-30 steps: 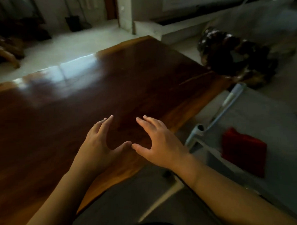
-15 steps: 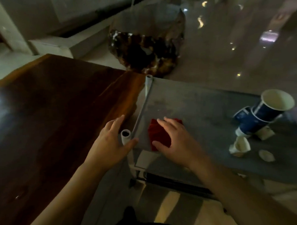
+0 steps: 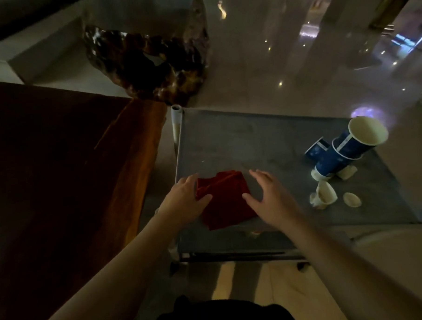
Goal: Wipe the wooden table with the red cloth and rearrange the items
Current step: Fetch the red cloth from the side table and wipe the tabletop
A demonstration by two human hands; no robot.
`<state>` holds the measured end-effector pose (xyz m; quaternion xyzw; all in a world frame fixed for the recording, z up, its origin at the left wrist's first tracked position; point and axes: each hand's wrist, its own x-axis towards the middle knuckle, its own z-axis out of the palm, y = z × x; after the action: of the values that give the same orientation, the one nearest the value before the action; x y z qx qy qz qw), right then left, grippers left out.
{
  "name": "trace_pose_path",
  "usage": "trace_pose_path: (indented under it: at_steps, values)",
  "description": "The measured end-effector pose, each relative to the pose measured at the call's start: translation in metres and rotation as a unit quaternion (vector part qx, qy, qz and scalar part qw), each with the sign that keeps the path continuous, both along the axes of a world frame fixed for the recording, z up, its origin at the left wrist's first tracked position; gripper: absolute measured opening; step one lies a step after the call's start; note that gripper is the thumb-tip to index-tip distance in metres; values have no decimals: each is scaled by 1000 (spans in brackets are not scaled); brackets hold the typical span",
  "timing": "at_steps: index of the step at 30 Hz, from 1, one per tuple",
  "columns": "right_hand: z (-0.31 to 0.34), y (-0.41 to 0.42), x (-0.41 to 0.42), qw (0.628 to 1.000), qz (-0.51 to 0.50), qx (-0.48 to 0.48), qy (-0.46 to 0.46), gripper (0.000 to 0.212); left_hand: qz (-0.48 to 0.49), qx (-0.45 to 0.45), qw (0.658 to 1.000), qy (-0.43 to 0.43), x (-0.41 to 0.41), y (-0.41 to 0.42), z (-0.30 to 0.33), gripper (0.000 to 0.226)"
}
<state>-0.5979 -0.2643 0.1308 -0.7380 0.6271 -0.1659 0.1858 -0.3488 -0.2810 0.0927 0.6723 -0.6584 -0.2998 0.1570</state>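
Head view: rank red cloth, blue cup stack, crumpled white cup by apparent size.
1. red cloth
2. blue cup stack, close to the cloth in apparent size, and it sits farther away, so this order is unsure
3. crumpled white cup, clearly smallest

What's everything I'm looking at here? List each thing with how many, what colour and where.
red cloth: one, red, crumpled on the near left part of the grey cart top, between the hands.
grey cart: one, grey top with pale corner posts, right of the wooden table.
wooden table: one, dark brown, on the left.
blue paper cups: a leaning nested stack, exact count unclear, blue with cream insides, far right of the cart.
crumpled paper bits: a few, cream, in front of the cups.
carved wooden stump: one, dark glossy brown, on the floor beyond the table.
left hand: one, touching the cloth's left edge.
right hand: one, open, at the cloth's right edge.
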Motion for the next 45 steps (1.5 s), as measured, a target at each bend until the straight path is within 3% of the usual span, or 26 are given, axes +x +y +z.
trace_pose_path:
  at_steps: [12,20,27,32,37,44,45]
  values:
    - [-39,-59,10,996,3,86,-1,67,23,64,998,-4,-15,-36,-31,52]
    - [-69,-93,0,989,-24,144,-36,61,106,102,989,-19,-39,-45,-38,65]
    - [-89,-109,-4,973,-70,189,-115,56,157,124,980,3,-57,-50,-34,60]
    - [-96,-129,-6,957,-89,239,-136,62,174,142,974,16,-61,-51,-30,36]
    - [-91,-138,-5,947,-52,272,-161,12,186,162,967,56,-61,-45,-20,8]
    - [-44,-127,-3,929,48,246,-273,18,235,119,952,154,-60,-16,8,11]
    - [-34,-123,10,925,98,248,-271,18,275,102,940,172,-52,2,15,12]
